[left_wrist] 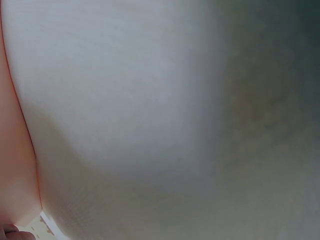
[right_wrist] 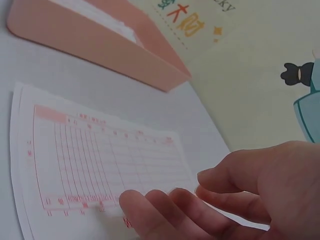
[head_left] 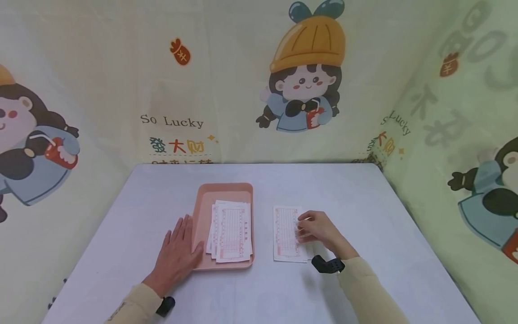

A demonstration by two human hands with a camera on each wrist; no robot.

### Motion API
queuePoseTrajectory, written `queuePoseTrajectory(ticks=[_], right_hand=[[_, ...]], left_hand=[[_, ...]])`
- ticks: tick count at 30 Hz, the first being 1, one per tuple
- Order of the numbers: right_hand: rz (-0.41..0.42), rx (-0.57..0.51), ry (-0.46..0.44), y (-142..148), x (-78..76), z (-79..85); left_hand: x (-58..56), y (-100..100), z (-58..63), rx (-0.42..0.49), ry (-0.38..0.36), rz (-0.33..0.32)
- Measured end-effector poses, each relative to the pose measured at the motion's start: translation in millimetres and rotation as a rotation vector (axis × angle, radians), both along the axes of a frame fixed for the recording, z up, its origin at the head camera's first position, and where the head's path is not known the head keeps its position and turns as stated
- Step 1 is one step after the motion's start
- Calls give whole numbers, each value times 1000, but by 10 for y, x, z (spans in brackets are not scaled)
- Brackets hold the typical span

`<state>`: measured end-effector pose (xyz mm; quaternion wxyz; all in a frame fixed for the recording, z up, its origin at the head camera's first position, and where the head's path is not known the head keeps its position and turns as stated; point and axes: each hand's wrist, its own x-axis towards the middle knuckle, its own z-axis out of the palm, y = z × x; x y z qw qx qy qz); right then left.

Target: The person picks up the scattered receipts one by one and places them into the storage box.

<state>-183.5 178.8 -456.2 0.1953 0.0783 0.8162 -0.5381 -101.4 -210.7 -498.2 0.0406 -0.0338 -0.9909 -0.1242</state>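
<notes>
A pink tray [head_left: 224,190] lies on the table with several printed paper slips [head_left: 234,231] fanned loosely inside it. My left hand [head_left: 176,249] rests along the tray's left side, fingers extended and thumb over the rim. To the right of the tray lies a second stack of slips [head_left: 286,234] with red grid lines. My right hand [head_left: 319,230] is over that stack's right edge, its fingers loosely bent. In the right wrist view, the fingertips [right_wrist: 134,202] hover over or touch the printed slips [right_wrist: 100,160]; contact is unclear, and no slip is seen pinched.
The white table [head_left: 323,189] ends at a cloth backdrop [head_left: 230,81] with cartoon prints behind and at the sides. A dark band [head_left: 328,264] sits on the right wrist, another [head_left: 166,306] on the left. The left wrist view is mostly blurred.
</notes>
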Motion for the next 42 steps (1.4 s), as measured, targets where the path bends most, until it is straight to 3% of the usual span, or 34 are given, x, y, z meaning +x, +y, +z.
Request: queuePoseTrajectory(ticks=[9, 26, 42], right_hand=[[-30, 151, 18, 138, -4, -71], [-54, 195, 11, 253, 20, -88], [-53, 229, -18, 184, 34, -108]], left_hand=[[4, 3, 2, 5, 4, -4], [-5, 16, 5, 0, -8, 0], [2, 13, 8, 5, -7, 4]])
